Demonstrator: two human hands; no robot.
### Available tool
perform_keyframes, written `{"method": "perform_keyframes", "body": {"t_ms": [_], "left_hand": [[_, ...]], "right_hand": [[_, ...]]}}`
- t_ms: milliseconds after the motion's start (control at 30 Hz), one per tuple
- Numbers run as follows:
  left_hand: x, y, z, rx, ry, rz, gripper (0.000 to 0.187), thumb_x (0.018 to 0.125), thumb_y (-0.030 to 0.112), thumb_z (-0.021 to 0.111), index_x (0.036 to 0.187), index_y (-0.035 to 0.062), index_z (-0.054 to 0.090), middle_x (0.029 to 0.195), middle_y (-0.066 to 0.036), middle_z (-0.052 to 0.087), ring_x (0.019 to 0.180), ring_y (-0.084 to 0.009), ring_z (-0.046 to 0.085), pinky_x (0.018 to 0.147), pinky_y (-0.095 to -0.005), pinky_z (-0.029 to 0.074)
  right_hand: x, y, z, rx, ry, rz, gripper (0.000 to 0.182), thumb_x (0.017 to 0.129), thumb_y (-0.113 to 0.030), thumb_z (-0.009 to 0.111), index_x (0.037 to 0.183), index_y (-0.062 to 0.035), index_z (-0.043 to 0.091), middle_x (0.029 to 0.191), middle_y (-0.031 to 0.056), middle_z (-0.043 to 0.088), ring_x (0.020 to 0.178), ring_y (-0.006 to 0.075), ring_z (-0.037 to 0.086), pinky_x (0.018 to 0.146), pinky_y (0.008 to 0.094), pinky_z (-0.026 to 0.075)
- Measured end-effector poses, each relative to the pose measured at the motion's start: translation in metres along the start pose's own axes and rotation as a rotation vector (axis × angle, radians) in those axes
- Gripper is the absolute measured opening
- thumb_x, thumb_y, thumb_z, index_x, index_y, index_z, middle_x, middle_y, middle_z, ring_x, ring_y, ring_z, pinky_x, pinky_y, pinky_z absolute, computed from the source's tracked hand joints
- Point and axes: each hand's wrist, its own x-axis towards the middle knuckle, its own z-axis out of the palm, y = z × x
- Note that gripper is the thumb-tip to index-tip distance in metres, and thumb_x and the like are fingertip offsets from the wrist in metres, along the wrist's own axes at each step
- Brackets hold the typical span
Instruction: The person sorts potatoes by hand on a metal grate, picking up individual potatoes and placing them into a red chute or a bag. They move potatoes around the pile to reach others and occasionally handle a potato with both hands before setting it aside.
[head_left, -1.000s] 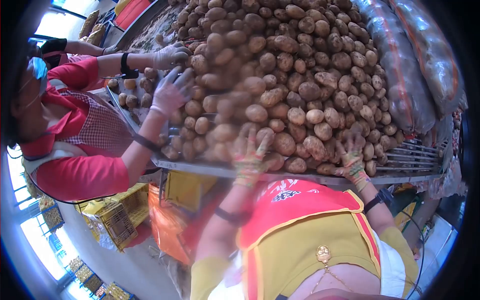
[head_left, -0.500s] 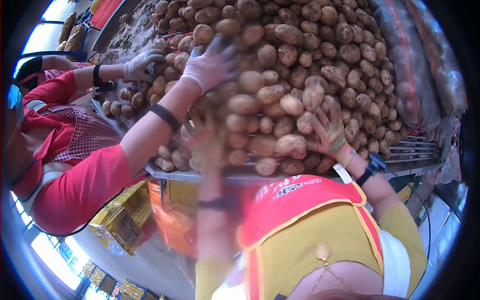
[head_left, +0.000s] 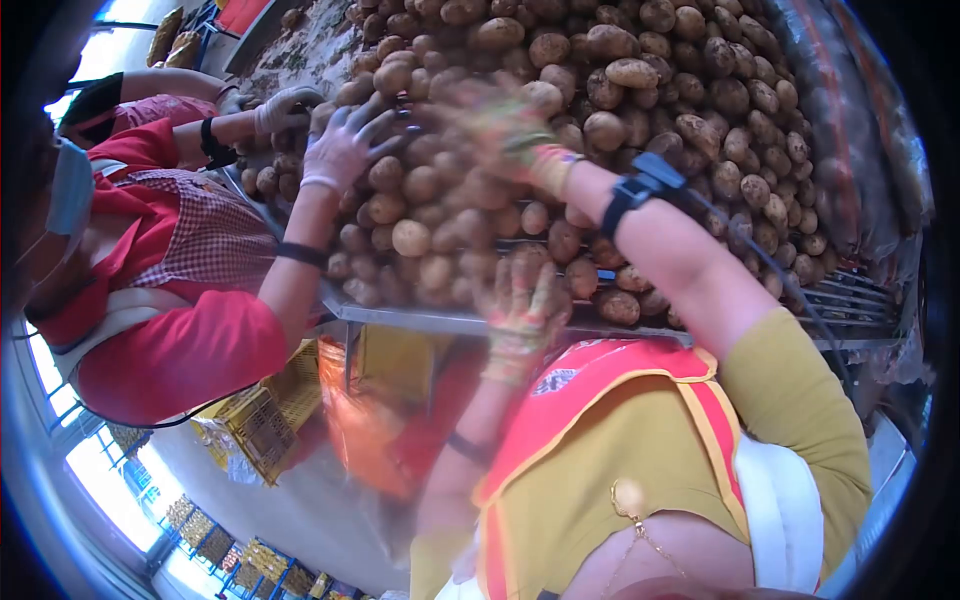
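A thick heap of brown potatoes [head_left: 620, 80] covers a slatted metal table. My left hand [head_left: 522, 310], in a patterned glove, is open at the table's near edge, fingers spread against the nearest potatoes. Farther in, my right hand [head_left: 505, 135] reaches leftward over the heap in a similar glove. It is blurred, but its fingers look stretched out and I see no potato gripped in it. Between my hands, several potatoes [head_left: 455, 205] are smeared by motion. A dark band with a blue-grey piece [head_left: 640, 190] is on my right wrist.
At the left, a co-worker in red has white-gloved hands [head_left: 345, 145] on the potatoes. Another person's arm [head_left: 170, 85] shows behind. Filled net sacks [head_left: 815, 120] lie along the right side. Yellow crates [head_left: 250, 425] and an orange bag [head_left: 360, 420] are below the table's metal rim [head_left: 420, 320].
My right hand has swung left and farther across the heap. My left hand has shifted right, toward the near edge. Potatoes between them have moved left. The co-worker's near hand has drawn back left.
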Motion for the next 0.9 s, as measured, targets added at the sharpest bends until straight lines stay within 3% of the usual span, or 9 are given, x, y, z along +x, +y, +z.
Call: {"method": "perform_keyframes", "body": {"t_ms": [67,200,333,467,533,667,700,867,900], "left_hand": [[0.014,-0.008,0.001,0.021,0.030,0.047,0.076,0.078,0.040,0.071,0.145,0.0108,0.048,0.146,-0.021,0.042,0.143,-0.0416,0.032,0.114,-0.0652,0.020],[0.056,-0.031,-0.004,0.000,0.054,-0.016,0.076,0.083,0.045,0.065,0.148,0.0103,0.045,0.152,-0.021,0.038,0.145,-0.0414,0.030,0.116,-0.0615,0.019],[0.086,-0.033,0.008,0.020,-0.164,0.043,0.077,0.086,0.046,0.062,0.154,0.0202,0.038,0.164,-0.013,0.023,0.151,-0.0357,0.021,0.121,-0.0593,0.009],[0.121,-0.044,0.010,0.064,-0.165,0.061,0.072,0.092,0.045,0.056,0.156,0.0199,0.034,0.165,-0.013,0.019,0.153,-0.0351,0.014,0.121,-0.0592,0.008],[0.141,-0.065,0.006,0.198,-0.097,0.064,0.069,0.097,0.045,0.050,0.156,0.0163,0.032,0.166,-0.015,0.017,0.154,-0.0355,0.009,0.120,-0.0596,0.007],[0.175,-0.126,-0.023,0.429,0.084,0.049,0.064,0.091,0.029,0.058,0.151,0.0156,0.042,0.161,-0.015,0.030,0.148,-0.0407,0.025,0.119,-0.0580,0.020],[0.171,-0.129,-0.037,0.400,0.122,0.119,0.066,0.088,0.024,0.061,0.150,0.0137,0.043,0.155,-0.017,0.038,0.143,-0.0430,0.033,0.118,-0.0582,0.022],[0.074,-0.118,-0.051,0.215,-0.046,0.161,0.065,0.089,0.025,0.058,0.150,0.0095,0.042,0.153,-0.023,0.037,0.141,-0.0452,0.034,0.118,-0.0587,0.022],[0.048,-0.119,-0.046,0.275,-0.056,0.055,0.067,0.089,0.027,0.058,0.151,0.0088,0.039,0.154,-0.024,0.035,0.142,-0.0452,0.032,0.118,-0.0585,0.020]], "right_hand": [[0.019,-0.012,0.093,0.353,0.155,0.038,0.050,0.100,-0.032,0.046,0.148,-0.0170,0.044,0.151,0.0111,0.045,0.142,0.0301,0.038,0.119,0.0515,0.019],[-0.032,-0.043,-0.029,1.021,0.085,0.142,0.045,0.100,-0.021,0.048,0.144,-0.0095,0.050,0.153,0.0153,0.042,0.143,0.0327,0.039,0.117,0.0432,0.030],[-0.134,-0.014,-0.082,0.740,0.118,0.284,0.043,0.089,-0.002,0.057,0.132,-0.0040,0.060,0.139,0.0202,0.055,0.130,0.0340,0.053,0.108,0.0407,0.043],[-0.242,0.002,-0.114,0.293,0.085,0.388,0.045,0.084,-0.002,0.059,0.128,-0.0038,0.063,0.132,0.0209,0.059,0.120,0.0368,0.059,0.103,0.0434,0.046],[-0.282,0.000,-0.120,0.188,0.115,0.476,0.048,0.081,-0.006,0.061,0.129,-0.0043,0.062,0.133,0.0213,0.058,0.119,0.0399,0.058,0.102,0.0463,0.046],[-0.329,-0.025,-0.094,0.065,0.051,0.551,0.060,0.082,-0.018,0.061,0.141,-0.0085,0.052,0.146,0.0250,0.043,0.130,0.0453,0.047,0.108,0.0512,0.039],[-0.328,-0.031,-0.093,0.066,-0.084,0.584,0.067,0.082,-0.029,0.064,0.145,-0.0115,0.048,0.151,0.0266,0.034,0.135,0.0469,0.040,0.112,0.0546,0.034],[-0.280,-0.034,-0.084,0.010,-0.230,0.472,0.072,0.080,-0.043,0.066,0.146,-0.0184,0.049,0.153,0.0262,0.030,0.141,0.0467,0.029,0.116,0.0596,0.024],[-0.261,-0.036,-0.085,0.028,-0.266,0.428,0.071,0.081,-0.042,0.066,0.146,-0.0199,0.049,0.154,0.0254,0.030,0.141,0.0464,0.029,0.117,0.0594,0.024]]}}
